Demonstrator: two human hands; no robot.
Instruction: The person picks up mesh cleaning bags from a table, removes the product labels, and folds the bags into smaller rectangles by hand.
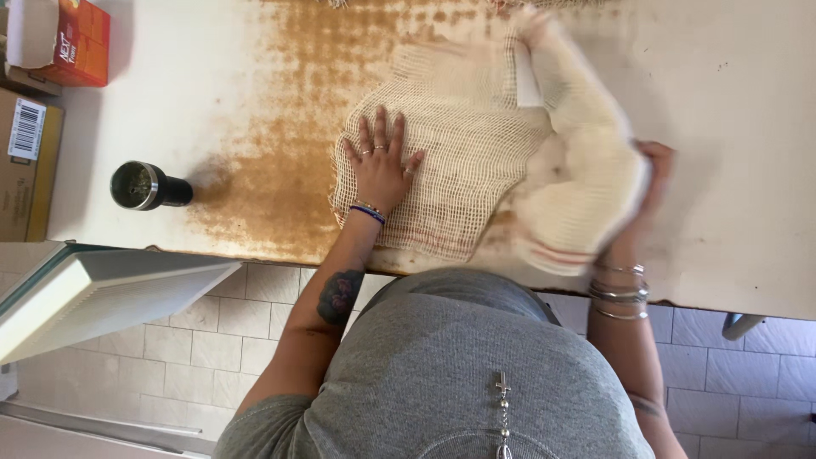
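Right hand [653, 174] is clenched on the far-right edge of the mesh cloth [463, 144], with that side lifted off the table and curling over toward the middle; it's blurred, so I can't make out the individual fingers. Left hand [382, 161] isn't gripping anything, just flat and spread, palm pinning the other end of the same cloth down.

So the cloth lies between the two hands. Its long axis runs left to right along the table edge, and the raised flap sits just to the left of the right-hand grip. The right hand is the one nearer the loose part.

Count: one cloth, cream with a reddish stripe near the hem. Well off to the left of the pinning hand is one dark metal-rimmed cup [146, 185], and further out one orange box [72, 38] and one cardboard box [25, 161]. All on one white table [748, 170] with a brown stain.
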